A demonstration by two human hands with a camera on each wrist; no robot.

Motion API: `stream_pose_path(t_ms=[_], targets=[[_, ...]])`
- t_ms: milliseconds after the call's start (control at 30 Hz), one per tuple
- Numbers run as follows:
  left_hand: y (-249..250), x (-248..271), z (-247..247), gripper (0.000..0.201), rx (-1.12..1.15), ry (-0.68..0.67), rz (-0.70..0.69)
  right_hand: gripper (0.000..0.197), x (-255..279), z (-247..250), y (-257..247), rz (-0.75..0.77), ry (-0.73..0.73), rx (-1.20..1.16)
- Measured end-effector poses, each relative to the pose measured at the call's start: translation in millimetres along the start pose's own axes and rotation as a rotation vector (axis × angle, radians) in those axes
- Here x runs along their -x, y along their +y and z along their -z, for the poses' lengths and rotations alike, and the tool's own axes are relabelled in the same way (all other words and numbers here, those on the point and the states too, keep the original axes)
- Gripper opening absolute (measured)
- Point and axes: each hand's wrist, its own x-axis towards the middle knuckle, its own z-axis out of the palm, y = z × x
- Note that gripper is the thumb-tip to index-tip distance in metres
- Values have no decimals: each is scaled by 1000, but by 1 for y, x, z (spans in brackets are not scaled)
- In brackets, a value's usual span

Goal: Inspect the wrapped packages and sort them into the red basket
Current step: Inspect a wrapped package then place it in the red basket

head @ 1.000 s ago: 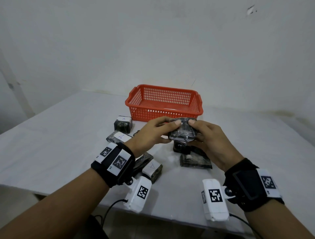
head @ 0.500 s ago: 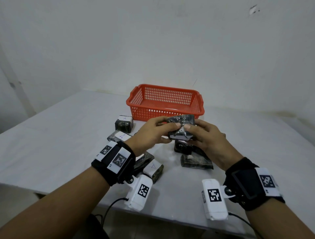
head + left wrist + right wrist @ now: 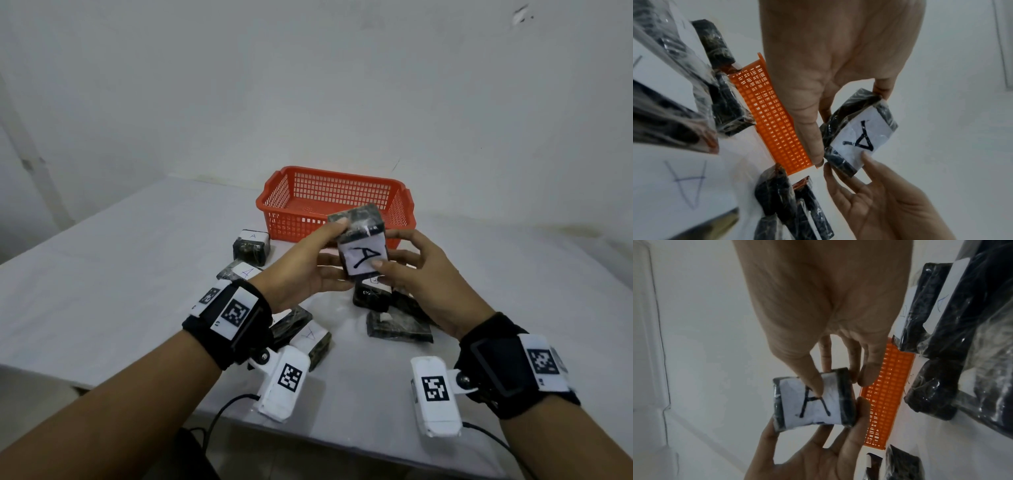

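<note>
Both sets of fingers (image 3: 378,263) curl round one wrapped package (image 3: 362,247), pinched between left hand (image 3: 301,274) and right hand (image 3: 424,281); its far side is hidden. It hangs before the red basket (image 3: 334,205), above other packages (image 3: 399,327) on the table (image 3: 102,274).

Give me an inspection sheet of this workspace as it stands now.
Surface: white table, bare patches visible.
Job's things: held package, white label marked A facing the head camera; red basket behind it, no packages visible inside; other wrapped packages on the table.
Clutter: nothing seen.
Hands: left hand and right hand both grip the held package.
Cables: black cables run from the wrist cameras.
Surroundings: plain white wall.
</note>
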Motion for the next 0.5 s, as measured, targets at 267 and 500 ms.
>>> stream_pose_path(t_ms=[267, 500], targets=[[9, -28, 11, 47, -166, 154, -99, 28, -41, 1, -8, -29, 146, -68], [56, -93, 40, 22, -206, 272, -132, 36, -127, 2, -38, -94, 164, -152]])
